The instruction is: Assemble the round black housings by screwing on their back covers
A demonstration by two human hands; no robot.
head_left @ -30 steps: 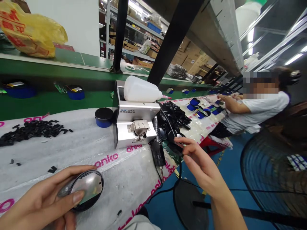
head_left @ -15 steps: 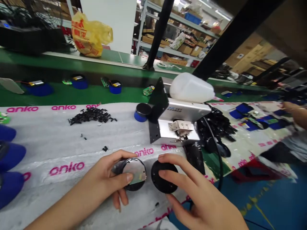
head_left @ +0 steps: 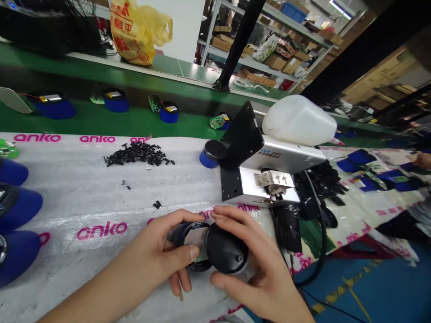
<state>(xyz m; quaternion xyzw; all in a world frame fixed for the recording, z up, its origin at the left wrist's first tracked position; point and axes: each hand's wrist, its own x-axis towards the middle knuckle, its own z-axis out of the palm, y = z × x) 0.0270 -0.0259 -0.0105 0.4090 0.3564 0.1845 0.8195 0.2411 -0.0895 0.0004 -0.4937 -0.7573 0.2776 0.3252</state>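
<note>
At the table's near edge, our left hand (head_left: 158, 255) clamps the round mirror-faced dark base (head_left: 190, 244) while our right hand (head_left: 256, 269) grips the domed black plastic cover (head_left: 225, 253) by its rim; both parts look light, rigid, smooth.

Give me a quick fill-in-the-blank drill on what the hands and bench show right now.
1. The right hand holds a round ____ cap.
2. The left hand grips a round housing with a ____ disc inside.
3. The white plastic bottle lies on the ____ box.

Missing words: black; silvery; metal
</note>
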